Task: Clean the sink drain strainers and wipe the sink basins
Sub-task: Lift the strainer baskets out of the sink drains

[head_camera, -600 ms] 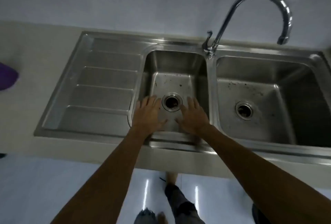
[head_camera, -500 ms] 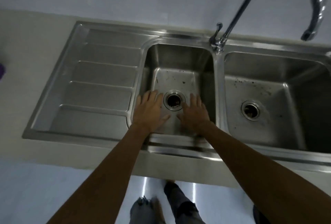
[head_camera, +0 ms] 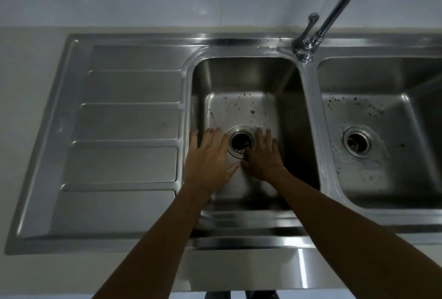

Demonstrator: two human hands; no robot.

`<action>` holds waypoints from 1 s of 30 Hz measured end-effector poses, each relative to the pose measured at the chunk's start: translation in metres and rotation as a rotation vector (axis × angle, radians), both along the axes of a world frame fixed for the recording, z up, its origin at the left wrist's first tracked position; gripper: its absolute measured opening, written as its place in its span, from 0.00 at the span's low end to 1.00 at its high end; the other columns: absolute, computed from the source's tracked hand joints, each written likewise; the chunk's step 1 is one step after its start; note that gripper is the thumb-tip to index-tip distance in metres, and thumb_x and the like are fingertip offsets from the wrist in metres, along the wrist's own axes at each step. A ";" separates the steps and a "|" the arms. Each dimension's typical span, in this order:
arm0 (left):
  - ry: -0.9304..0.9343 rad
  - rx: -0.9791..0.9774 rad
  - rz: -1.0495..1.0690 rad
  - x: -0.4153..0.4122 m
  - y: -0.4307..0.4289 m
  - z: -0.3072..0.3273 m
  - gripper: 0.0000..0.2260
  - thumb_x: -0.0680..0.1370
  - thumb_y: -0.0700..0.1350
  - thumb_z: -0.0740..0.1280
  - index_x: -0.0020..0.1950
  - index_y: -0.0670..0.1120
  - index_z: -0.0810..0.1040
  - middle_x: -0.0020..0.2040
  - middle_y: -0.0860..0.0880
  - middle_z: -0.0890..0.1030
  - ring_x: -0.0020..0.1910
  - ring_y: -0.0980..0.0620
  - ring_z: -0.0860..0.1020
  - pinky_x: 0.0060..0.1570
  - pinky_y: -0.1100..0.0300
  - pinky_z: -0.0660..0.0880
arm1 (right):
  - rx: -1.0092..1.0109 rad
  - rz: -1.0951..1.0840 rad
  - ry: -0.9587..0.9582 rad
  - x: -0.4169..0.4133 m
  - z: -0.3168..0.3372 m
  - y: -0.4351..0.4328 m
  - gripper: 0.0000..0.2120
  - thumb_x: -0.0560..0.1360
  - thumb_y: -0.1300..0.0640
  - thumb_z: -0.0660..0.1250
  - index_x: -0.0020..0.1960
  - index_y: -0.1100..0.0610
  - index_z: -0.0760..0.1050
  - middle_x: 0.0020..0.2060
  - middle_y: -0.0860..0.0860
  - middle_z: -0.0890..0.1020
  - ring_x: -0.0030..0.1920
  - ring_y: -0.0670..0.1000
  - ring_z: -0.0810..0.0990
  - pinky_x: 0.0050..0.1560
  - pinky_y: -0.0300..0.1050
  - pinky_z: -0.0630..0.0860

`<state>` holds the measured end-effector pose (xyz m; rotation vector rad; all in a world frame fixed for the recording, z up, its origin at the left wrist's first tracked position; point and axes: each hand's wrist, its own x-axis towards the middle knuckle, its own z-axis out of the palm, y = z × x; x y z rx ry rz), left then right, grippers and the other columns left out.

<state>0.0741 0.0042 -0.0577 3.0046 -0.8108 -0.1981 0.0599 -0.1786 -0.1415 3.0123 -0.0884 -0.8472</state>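
Closer in now, left hand (head_camera: 208, 158) and right hand (head_camera: 263, 155) lie flat, empty, flanking the strainer (head_camera: 239, 142).

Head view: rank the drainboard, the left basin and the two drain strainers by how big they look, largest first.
1. drainboard
2. left basin
3. left strainer and right strainer: they look about alike, so I leave them unranked.

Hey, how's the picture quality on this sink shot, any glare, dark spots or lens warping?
Head view: dim overall; glare streaks on the front rim of the sink and around the faucet base; the left basin has its right wall in deep shadow beside the right hand; wide-angle distortion bows the drainboard edges; the left hand and the debris specks look fairly sharp.
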 end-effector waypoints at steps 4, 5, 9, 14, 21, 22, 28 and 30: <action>0.013 0.008 0.007 -0.001 0.000 0.003 0.36 0.79 0.71 0.57 0.76 0.47 0.69 0.77 0.45 0.71 0.76 0.44 0.68 0.77 0.39 0.54 | 0.027 0.005 -0.022 0.005 0.002 0.004 0.23 0.77 0.39 0.64 0.70 0.47 0.71 0.80 0.61 0.42 0.78 0.70 0.38 0.77 0.68 0.45; 0.017 0.017 0.005 -0.001 0.000 0.004 0.35 0.79 0.71 0.56 0.76 0.47 0.69 0.77 0.45 0.71 0.76 0.44 0.68 0.77 0.40 0.55 | 0.039 0.009 -0.036 0.008 0.004 0.005 0.23 0.77 0.41 0.65 0.69 0.47 0.72 0.81 0.60 0.44 0.78 0.70 0.40 0.77 0.67 0.46; 0.021 0.025 0.003 -0.001 0.000 0.005 0.34 0.80 0.71 0.56 0.76 0.48 0.69 0.77 0.46 0.71 0.75 0.45 0.69 0.76 0.40 0.55 | 0.066 0.016 -0.101 0.014 0.010 0.008 0.19 0.77 0.47 0.67 0.67 0.49 0.76 0.78 0.57 0.58 0.77 0.68 0.53 0.77 0.64 0.53; -0.006 0.038 -0.010 -0.001 0.001 0.004 0.34 0.79 0.71 0.53 0.74 0.48 0.72 0.74 0.46 0.73 0.73 0.45 0.71 0.74 0.42 0.57 | 0.060 0.019 -0.132 0.016 0.008 0.001 0.25 0.73 0.44 0.71 0.68 0.49 0.74 0.75 0.53 0.65 0.71 0.62 0.65 0.72 0.59 0.61; 0.017 0.090 -0.012 -0.001 0.001 0.003 0.35 0.80 0.71 0.52 0.77 0.48 0.67 0.78 0.46 0.69 0.76 0.46 0.68 0.76 0.41 0.54 | 0.149 -0.078 -0.142 0.025 0.000 -0.007 0.45 0.65 0.42 0.78 0.74 0.52 0.61 0.71 0.55 0.72 0.66 0.62 0.71 0.64 0.58 0.68; 0.022 0.093 -0.010 -0.001 0.001 0.003 0.35 0.80 0.71 0.53 0.78 0.48 0.67 0.78 0.46 0.69 0.76 0.46 0.68 0.77 0.41 0.55 | 0.148 -0.071 -0.138 0.026 0.000 -0.009 0.45 0.65 0.41 0.78 0.75 0.53 0.61 0.71 0.55 0.71 0.67 0.62 0.70 0.64 0.58 0.68; 0.037 0.105 0.005 0.000 -0.001 0.003 0.35 0.80 0.71 0.53 0.78 0.49 0.66 0.79 0.46 0.68 0.77 0.46 0.67 0.77 0.41 0.54 | 0.138 0.007 -0.131 0.039 -0.001 -0.017 0.44 0.64 0.35 0.76 0.73 0.52 0.65 0.69 0.54 0.72 0.66 0.61 0.70 0.64 0.59 0.67; 0.038 0.109 0.013 0.001 -0.002 0.003 0.34 0.80 0.71 0.54 0.78 0.49 0.66 0.79 0.47 0.68 0.77 0.46 0.67 0.77 0.41 0.53 | 0.137 0.029 -0.133 0.041 -0.001 -0.019 0.45 0.63 0.34 0.75 0.74 0.50 0.65 0.68 0.53 0.73 0.66 0.61 0.70 0.64 0.58 0.66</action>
